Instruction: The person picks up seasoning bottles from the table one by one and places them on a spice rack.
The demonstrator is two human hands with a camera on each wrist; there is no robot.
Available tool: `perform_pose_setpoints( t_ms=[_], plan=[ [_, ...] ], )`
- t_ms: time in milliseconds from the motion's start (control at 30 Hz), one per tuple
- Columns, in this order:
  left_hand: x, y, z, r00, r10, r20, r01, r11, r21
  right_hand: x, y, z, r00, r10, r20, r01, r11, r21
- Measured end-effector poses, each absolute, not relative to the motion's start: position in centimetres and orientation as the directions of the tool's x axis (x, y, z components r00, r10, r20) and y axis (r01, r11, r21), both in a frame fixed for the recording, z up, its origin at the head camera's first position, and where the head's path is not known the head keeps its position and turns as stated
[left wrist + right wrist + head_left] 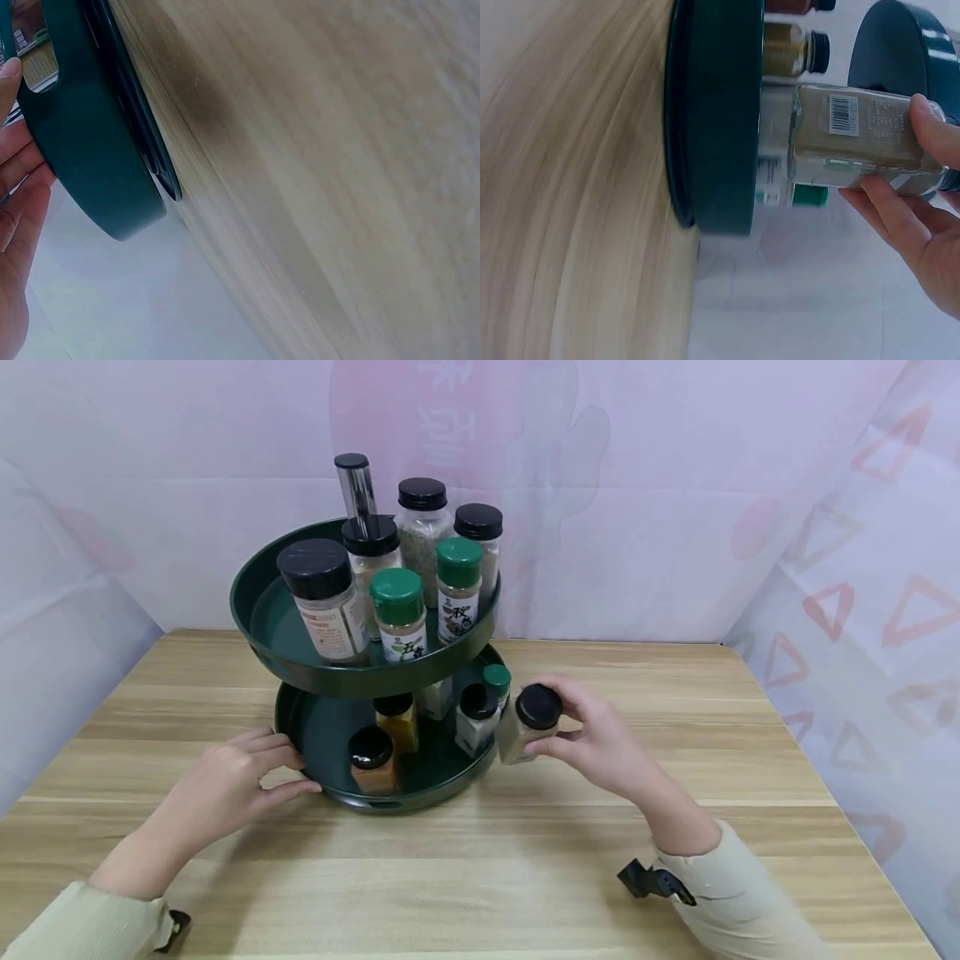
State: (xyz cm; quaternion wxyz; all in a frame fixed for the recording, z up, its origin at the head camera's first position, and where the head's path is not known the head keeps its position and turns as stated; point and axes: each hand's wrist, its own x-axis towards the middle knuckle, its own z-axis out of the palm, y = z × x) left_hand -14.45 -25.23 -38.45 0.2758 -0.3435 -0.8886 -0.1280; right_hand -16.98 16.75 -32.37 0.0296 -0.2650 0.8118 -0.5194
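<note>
My right hand [592, 739] pinches a square glass spice jar [517, 739] with a black lid, thumb and fingers near its top. The jar is tilted beside the right rim of a dark green two-tier tray rack's lower tray [315, 752]. Light brown powder and a barcode label show on this jar [855, 135] in the right wrist view. On the lower tray's left rim, my left hand [232, 777] holds with thumb and fingers; the left wrist view shows them by a slot in the wall [82, 135]. Some fingertips are hidden.
The upper tray [360, 678] carries several jars with black or green lids. Below it stand an orange-brown jar [373, 768], a yellow jar [405, 731], a black-lidded jar [474, 731] and a green-lidded jar [497, 677]. A wooden table [487, 877] meets a printed cloth backdrop [660, 560].
</note>
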Motion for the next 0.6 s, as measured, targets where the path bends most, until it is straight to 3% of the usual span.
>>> perform_pose_setpoints(
  t_ms=[200, 600],
  plan=[
    [-14.3, -25.2, -38.5, -0.610, 0.542, 0.578, 0.680, 0.733, 0.031, -16.7, 13.3, -32.3, -0.821, -0.526, 0.223, -0.399, 0.249, -0.882],
    [-14.4, -25.2, -38.6, -0.590, 0.546, 0.595, 0.699, 0.714, 0.040, -16.6, 8.8, -33.2, -0.804, -0.534, 0.262, -0.463, 0.284, -0.840]
  ],
)
